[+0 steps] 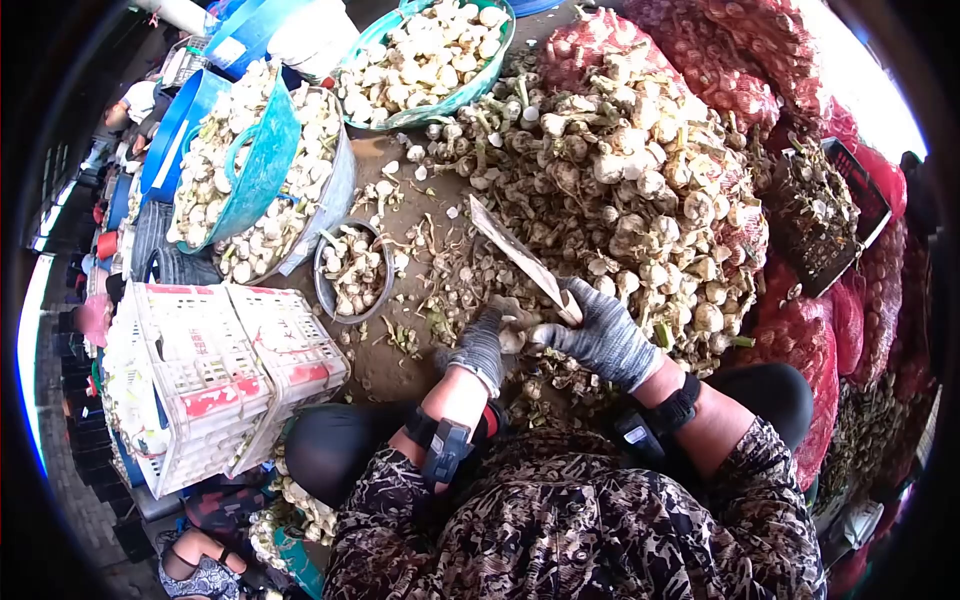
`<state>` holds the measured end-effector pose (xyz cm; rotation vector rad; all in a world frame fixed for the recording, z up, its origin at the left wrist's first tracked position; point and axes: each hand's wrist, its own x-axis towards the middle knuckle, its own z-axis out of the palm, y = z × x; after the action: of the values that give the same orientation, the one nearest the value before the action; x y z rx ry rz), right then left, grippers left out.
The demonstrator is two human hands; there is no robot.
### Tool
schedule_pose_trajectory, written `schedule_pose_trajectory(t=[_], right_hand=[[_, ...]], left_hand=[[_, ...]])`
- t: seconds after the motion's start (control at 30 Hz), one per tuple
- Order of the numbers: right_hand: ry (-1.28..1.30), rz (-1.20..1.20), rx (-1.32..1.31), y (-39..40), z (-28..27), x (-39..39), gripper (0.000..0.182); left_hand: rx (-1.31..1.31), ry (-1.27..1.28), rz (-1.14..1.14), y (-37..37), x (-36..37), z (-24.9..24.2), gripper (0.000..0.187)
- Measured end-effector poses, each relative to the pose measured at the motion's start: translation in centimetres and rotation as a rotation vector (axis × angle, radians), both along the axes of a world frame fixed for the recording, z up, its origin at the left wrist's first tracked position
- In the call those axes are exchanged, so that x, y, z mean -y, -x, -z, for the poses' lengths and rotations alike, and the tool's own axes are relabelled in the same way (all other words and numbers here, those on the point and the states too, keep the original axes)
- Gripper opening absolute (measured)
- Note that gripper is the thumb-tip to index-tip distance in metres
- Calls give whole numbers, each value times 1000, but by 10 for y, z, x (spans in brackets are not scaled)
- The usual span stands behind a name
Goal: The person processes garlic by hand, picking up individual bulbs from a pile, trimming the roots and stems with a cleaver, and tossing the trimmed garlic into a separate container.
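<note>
My right hand, in a grey knitted glove, is closed round the near end of a long flat knife. The blade points away and to the left over the ground. My left hand, gloved the same way, is closed on a garlic bulb, close to my right fingers. Just beyond both hands rises a large heap of garlic bulbs, with stems and roots on many. Loose skins and trimmings lie on the ground around the knife.
Left of my hands stand a small bucket of garlic, a white plastic crate and a tilted teal basket. A green tub of bulbs is farther back. Red mesh sacks and a black crate line the right. Another person's arm shows lower left.
</note>
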<state>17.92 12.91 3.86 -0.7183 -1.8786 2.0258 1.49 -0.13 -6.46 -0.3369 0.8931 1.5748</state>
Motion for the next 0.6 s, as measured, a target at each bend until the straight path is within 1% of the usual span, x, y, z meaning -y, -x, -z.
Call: schedule_pose_trajectory(t=[0.03, 0.1, 0.13, 0.17, 0.2, 0.23, 0.27, 0.3, 0.33, 0.37, 0.4, 0.43, 0.47, 0.5, 0.53, 0.57, 0.6], right_hand=[[-114, 71, 61, 2, -13, 2, 48], [-108, 80, 208, 4, -7, -7, 33], [-227, 117, 264, 5, -18, -14, 24], [-178, 116, 260, 4, -15, -20, 32], [-119, 122, 240, 4, -9, -23, 32], [-58, 124, 218, 3, -4, -23, 32], [38, 133, 177, -2, -1, -22, 35], [-213, 164, 210, -5, -2, -22, 42], [-339, 148, 240, -7, -11, -23, 44], [-460, 126, 267, -10, -24, -23, 45], [-580, 102, 285, -14, -35, -20, 43], [-647, 68, 230, -18, -34, -18, 36], [-640, -18, 255, -22, -34, -18, 34], [-637, -98, 282, -26, -32, -19, 32], [-550, -144, 356, -28, -20, -20, 31], [-465, -227, 566, -27, -5, -28, 32], [-321, -196, 684, -32, 15, -36, 35]], left_hand=[[-99, -14, 84, -13, -4, -12, 31], [-487, 4, 303, -37, -4, -46, 37], [-606, 1, 393, -43, -6, -63, 40], [-706, 31, 505, -42, -7, -81, 47], [-592, 4, 629, -36, -8, -80, 42], [-705, -42, 675, -37, -10, -80, 32], [-758, -75, 630, -36, -14, -74, 28], [-809, -99, 577, -34, -14, -62, 24], [-628, -167, 551, -17, -12, -39, 19], [-549, -137, 448, -8, -14, -31, 18], [-859, -47, 448, -7, -17, -38, 21], [-1166, 50, 452, -6, -20, -43, 23], [-1477, -16, 534, 7, -16, -26, 29], [-1472, -7, 538, 6, -16, -37, 29], [-1416, 9, 528, 3, -18, -59, 28], [-1362, 20, 518, 2, -20, -72, 28], [-968, 67, 503, 8, -16, -63, 22]])
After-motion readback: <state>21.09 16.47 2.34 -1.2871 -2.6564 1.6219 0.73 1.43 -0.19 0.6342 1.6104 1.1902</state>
